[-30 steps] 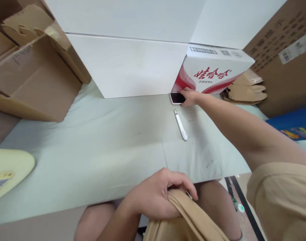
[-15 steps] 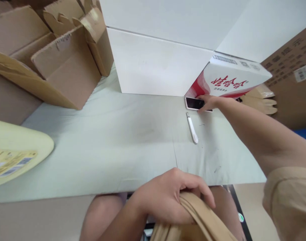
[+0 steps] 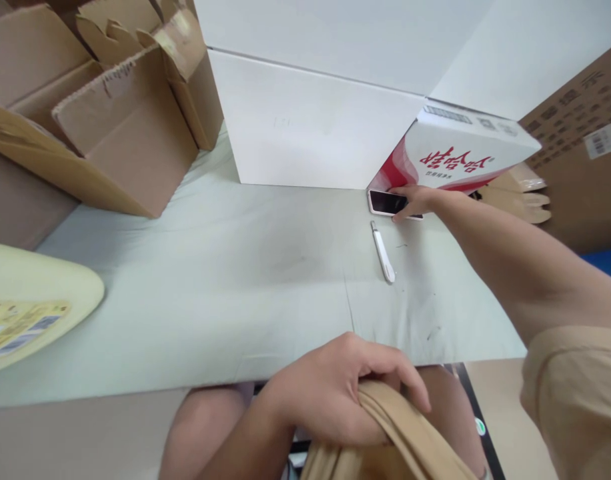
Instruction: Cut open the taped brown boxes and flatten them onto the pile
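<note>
My right hand (image 3: pixel 414 201) reaches to the back of the table, its thumb and fingers closed across the right part of a smartphone (image 3: pixel 381 203). The phone lies flat, dark screen up with a pale pink edge, against the foot of a white and red carton (image 3: pixel 453 157). Just in front of it lies a slim white utility knife (image 3: pixel 383 257), untouched. Low in the view, at my lap, my left hand (image 3: pixel 335 393) is closed on folds of tan cloth (image 3: pixel 400 420), which looks like the front of my shirt. Some of its fingertips are hidden.
A pale green cloth covers the table (image 3: pixel 225 280). White panels (image 3: pixel 315 120) stand along its back. Open cardboard boxes (image 3: pixel 135 127) fill the left rear, with a pale yellow bottle (image 3: pixel 40 293) at the left edge. A large brown carton (image 3: pixel 585 147) stands at the right.
The view has shifted very slightly. My right hand stays on the phone and my left hand keeps its hold on the cloth.
</note>
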`<state>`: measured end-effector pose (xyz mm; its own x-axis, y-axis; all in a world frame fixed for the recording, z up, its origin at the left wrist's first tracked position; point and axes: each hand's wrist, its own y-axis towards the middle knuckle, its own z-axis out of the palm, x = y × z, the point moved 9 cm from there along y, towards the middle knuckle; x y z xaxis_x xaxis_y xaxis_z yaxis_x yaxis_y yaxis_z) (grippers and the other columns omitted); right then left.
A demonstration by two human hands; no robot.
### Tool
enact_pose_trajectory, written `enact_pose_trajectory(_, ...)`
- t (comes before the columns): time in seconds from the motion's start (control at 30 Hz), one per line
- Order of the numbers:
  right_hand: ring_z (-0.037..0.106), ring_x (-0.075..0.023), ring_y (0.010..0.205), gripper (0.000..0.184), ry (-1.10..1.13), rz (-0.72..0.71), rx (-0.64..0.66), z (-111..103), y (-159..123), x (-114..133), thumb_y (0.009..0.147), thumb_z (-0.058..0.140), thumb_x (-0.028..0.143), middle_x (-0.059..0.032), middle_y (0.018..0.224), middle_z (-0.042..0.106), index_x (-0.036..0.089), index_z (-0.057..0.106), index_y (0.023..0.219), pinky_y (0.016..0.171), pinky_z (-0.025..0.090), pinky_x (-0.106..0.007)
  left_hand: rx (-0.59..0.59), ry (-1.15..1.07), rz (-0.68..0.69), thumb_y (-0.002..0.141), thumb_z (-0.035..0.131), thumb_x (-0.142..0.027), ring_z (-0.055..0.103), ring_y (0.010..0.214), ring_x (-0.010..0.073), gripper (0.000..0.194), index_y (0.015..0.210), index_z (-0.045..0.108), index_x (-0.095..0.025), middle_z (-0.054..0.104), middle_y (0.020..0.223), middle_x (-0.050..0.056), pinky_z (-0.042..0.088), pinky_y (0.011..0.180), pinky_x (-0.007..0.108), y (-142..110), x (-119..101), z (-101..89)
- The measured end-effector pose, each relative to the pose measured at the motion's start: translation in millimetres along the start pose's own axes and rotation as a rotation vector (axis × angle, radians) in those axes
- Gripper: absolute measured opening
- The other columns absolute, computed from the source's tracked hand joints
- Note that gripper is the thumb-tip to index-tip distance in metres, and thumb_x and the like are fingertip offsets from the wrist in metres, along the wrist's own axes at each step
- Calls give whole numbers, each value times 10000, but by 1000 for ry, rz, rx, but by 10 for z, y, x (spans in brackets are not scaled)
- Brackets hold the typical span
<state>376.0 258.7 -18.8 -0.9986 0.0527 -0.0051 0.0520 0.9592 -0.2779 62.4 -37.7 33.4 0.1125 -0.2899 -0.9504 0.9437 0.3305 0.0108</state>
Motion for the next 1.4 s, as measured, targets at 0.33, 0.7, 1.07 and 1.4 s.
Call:
enact_pose_trajectory(0.33, 486, -449, 1425, 766, 79, -1, -173, -27, -498, 161, 824, 707, 429, -229, 1534, 522, 116, 533, 1501, 1213, 395, -555, -1, -13, 89, 675, 635, -58, 504, 603, 81, 358, 998, 738, -170, 588, 714, -24, 391, 586, 196, -23, -46, 57)
enact_pose_trajectory(0.7, 758, -261, 725, 239, 561, -381, 0, 634, -2694, 1608, 906, 556, 514, 9, 765, 759, 396, 724, 784, 735, 670, -471, -88, -27, 161, 682, 746, -149, 448, 561, 65, 210, 889, 708, -157, 510, 635, -62, 341, 551, 204, -242, -258, -6)
enact_pose_trajectory(1.07, 573, -426, 1357, 672, 486, 49, -235, 1102, -2757, 1894, 864, 583, 539, -165, 1413, 601, 363, 566, 1512, 1174, 450, -695, 2, 25, 193, 650, 686, -38, 485, 593, 65, 343, 970, 707, -160, 540, 673, -70, 373, 600, 206, -310, -268, 121)
enact_pose_trajectory(1.4, 546, -408, 1417, 555, 295, -221, -172, 972, -2699, 2204, 920, 531, 501, -10, 1493, 610, 564, 541, 1472, 1039, 555, -656, -51, -14, 231, 634, 671, -43, 443, 568, 59, 307, 915, 683, -166, 499, 636, -77, 352, 571, 206, -313, -364, 15)
